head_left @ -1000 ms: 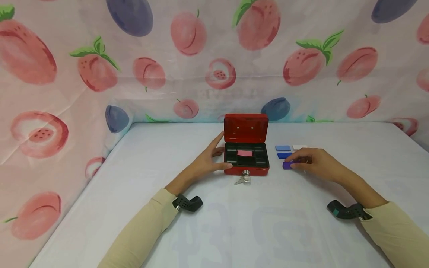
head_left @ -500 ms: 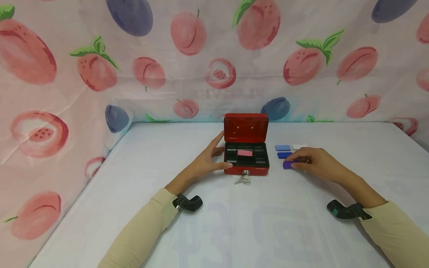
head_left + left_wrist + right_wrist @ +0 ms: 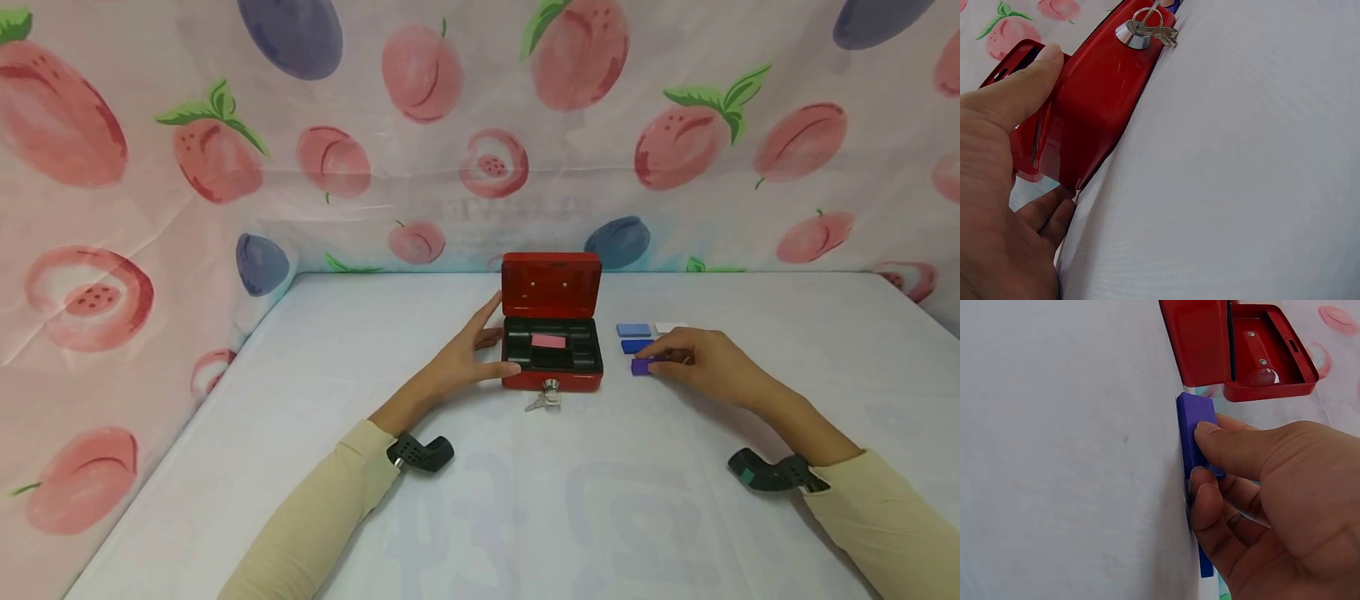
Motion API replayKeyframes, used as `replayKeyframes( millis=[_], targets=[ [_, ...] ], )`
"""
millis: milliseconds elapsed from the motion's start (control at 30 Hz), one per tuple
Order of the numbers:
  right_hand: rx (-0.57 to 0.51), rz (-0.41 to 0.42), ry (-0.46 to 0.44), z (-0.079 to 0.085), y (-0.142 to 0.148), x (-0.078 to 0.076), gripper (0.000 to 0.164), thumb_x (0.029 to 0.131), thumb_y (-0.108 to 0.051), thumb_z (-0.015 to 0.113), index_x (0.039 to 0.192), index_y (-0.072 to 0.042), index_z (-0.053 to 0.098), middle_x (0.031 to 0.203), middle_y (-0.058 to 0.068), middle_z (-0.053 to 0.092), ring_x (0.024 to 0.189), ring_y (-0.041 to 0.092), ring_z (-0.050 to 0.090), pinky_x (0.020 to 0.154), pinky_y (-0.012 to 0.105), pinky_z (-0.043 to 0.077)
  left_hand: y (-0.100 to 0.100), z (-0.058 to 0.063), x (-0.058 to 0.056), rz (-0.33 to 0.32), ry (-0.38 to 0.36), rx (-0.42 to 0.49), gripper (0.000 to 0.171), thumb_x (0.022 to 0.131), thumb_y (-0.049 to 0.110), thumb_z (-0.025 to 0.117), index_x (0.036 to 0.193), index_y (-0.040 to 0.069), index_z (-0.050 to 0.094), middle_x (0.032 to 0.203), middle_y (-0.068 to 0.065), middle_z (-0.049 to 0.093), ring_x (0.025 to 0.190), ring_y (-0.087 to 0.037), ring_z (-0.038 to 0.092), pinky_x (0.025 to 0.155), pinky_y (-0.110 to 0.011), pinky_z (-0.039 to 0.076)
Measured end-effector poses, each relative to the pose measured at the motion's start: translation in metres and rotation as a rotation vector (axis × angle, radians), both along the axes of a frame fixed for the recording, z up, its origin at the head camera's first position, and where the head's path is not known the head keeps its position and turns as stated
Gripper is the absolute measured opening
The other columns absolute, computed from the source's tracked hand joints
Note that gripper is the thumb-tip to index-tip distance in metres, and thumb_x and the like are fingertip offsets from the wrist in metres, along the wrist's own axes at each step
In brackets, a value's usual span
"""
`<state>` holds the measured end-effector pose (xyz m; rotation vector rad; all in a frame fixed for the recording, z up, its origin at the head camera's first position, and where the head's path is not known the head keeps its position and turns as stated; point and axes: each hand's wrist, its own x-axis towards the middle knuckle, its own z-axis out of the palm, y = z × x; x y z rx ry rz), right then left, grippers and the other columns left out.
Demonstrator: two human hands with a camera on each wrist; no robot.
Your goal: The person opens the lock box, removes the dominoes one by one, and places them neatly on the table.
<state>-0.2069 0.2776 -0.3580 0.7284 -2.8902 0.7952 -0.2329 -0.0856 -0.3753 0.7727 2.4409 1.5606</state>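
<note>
A small red cash box (image 3: 551,382) stands with its lid (image 3: 551,285) raised, and a pink block (image 3: 548,341) lies in its black tray (image 3: 513,357). My left hand (image 3: 452,364) rests along the box's left side, thumb on the front rim and fingers fairly straight. To the right of the box, my right hand (image 3: 705,362) pinches a purple rectangular block (image 3: 1196,412) between thumb and fingers, close to the tabletop. Whether the block touches the table I cannot tell. Keys (image 3: 1161,32) hang from the lock on the box's front.
Just beyond my right hand lie a blue block (image 3: 636,346), a light blue block (image 3: 633,330) and a white block (image 3: 670,327), partly covered. A white cloth (image 3: 480,500) covers the table. Behind it hangs a fruit-patterned cloth (image 3: 570,158).
My right hand has shifted very slightly left with the purple block. My left hand stays in place on the cash box.
</note>
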Motion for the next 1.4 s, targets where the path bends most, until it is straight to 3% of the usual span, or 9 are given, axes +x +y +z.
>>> replayKeyframes(
  millis=[567, 1400],
  targets=[
    [-0.003, 0.005, 0.047, -0.0024, -0.0002, -0.0014, 0.021, 0.086, -0.011, 0.073, 0.105, -0.017, 0.076, 0.093, -0.002, 0.064, 0.077, 0.016, 0.051, 0.062, 0.024, 0.046, 0.0011, 0.0002, 0.0004, 0.003, -0.006, 0.005, 0.101, 0.081, 0.022, 0.079, 0.152, 0.042, 0.011, 0.153, -0.004, 0.027, 0.130, -0.024, 0.043, 0.106, -0.042, 0.035],
    [-0.004, -0.019, 0.020, 0.0004, -0.0005, 0.0004, 0.016, 0.085, -0.013, 0.073, 0.101, -0.015, 0.075, 0.102, 0.005, 0.066, 0.079, 0.017, 0.055, 0.067, 0.027, 0.048, 0.0007, 0.0001, 0.0003, -0.005, 0.004, 0.003, 0.100, 0.081, 0.023, 0.078, 0.152, 0.041, 0.010, 0.155, -0.001, 0.024, 0.130, -0.024, 0.043, 0.105, -0.044, 0.035]
  ],
)
